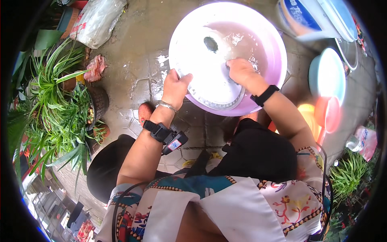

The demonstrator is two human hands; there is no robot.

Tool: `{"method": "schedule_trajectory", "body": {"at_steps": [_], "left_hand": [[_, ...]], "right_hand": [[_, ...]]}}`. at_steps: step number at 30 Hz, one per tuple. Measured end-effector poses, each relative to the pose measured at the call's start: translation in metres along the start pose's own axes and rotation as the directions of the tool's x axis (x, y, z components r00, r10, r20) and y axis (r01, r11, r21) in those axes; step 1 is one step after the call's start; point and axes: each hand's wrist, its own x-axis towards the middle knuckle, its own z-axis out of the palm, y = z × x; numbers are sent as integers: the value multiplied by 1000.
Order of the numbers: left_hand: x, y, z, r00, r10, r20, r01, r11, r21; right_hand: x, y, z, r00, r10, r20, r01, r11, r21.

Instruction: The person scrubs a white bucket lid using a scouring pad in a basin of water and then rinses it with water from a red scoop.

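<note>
In front of me a pale purple basin [276,65] holds murky water [246,40]. A white round lid-like piece [208,71] rests tilted in it, with a ribbed edge and a dark oval at its middle. Strong glare hides much of its surface. My left hand [177,87] grips its near-left edge, thumb on top. My right hand [243,72] presses on its right part with curled fingers around a dark scourer [232,79], mostly hidden under the hand.
Potted plants [60,115] and a filled plastic bag [98,22] stand left on wet paving. To the right are a large white bucket [305,18], a light blue basin [328,72], a red dipper [328,115] and a yellow container [308,121]. My feet flank the basin's near side.
</note>
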Motion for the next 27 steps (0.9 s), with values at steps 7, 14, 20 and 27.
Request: {"method": "schedule_trajectory", "body": {"at_steps": [7,14,20,27], "left_hand": [[2,6,3,998,-64,-28,67,990,126],[5,-4,-3,998,-25,-56,33,988,152],[10,-12,-11,998,-55,-31,60,983,176],[16,-6,-6,993,107,-41,-91,953,289]], "right_hand": [[67,-53,-26,905,-326,-274,288,942,-169],[77,-62,-15,947,-99,-304,163,967,193],[36,-51,-12,976,-162,-146,158,987,-39],[120,-55,-38,924,-225,-310,223,974,-43]]}}
